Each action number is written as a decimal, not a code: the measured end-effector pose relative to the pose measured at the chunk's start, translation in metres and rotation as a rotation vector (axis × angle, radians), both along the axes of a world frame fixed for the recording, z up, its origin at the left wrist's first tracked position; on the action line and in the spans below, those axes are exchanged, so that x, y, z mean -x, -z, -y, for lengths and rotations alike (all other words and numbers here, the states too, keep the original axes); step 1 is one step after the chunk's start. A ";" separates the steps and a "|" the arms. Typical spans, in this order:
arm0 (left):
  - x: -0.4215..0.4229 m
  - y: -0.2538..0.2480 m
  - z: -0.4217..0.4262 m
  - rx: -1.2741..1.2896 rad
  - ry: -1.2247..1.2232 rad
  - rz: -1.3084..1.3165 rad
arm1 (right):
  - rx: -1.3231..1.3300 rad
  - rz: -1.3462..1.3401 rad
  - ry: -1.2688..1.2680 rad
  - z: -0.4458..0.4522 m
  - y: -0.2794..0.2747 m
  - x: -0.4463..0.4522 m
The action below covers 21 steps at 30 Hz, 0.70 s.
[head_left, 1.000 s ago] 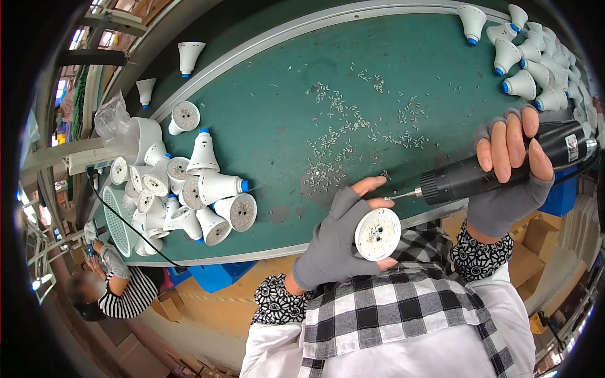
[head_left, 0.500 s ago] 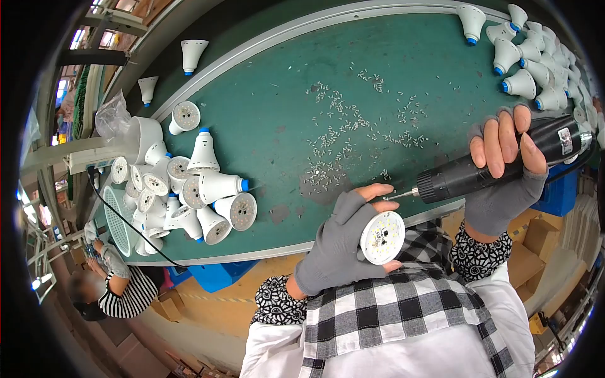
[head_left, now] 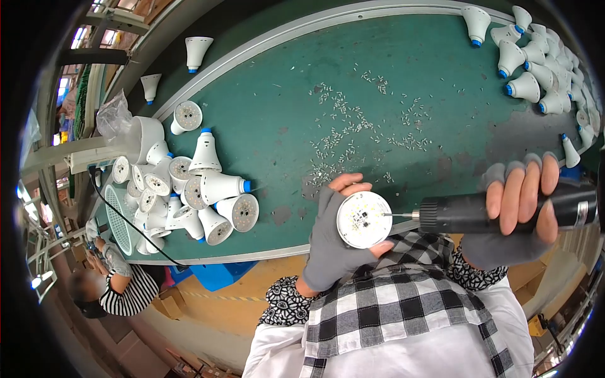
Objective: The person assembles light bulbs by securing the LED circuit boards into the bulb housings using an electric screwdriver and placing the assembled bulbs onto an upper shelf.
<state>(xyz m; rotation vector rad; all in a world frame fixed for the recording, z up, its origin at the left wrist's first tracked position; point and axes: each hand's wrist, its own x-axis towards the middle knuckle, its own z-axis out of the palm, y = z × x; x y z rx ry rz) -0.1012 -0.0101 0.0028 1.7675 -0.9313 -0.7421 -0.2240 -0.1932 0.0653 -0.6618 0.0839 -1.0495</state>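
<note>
**Holding a bulb (head_left: 363,220) in the left hand (head_left: 329,234) and a black driver (head_left: 463,214) in the right hand (head_left: 520,201)**

Grasps the bulb with the left fingers curled at the far side and the thumb at the near side. Presents the round white plate, dotted with small LEDs and dark components, toward the camera; hides the bulb's body behind it. Lies in view over the near edge of the green table (head_left: 271,94). Clenched, on the right, around the driver's barrel, nearly level. Points the thin bit (head_left: 403,215) leftward, with the tip over the plate's right margin. Cannot tell whether tip and plate touch. Wears grey fingerless gloves on both hands.

Note beyond the hands, on the table, a scatter of small screws (head_left: 343,145). Note at the left end a cluster of white bulbs (head_left: 224,185), many with plates exposed, beside a pale green tray (head_left: 118,217). Note at the far right a heap of blue-tipped bulbs (head_left: 524,88). Note at lower left a co-worker in stripes (head_left: 126,296).
</note>
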 end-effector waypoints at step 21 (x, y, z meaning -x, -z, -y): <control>0.004 -0.008 0.006 -0.041 -0.136 0.329 | 0.120 -0.138 -0.040 -0.015 0.015 0.015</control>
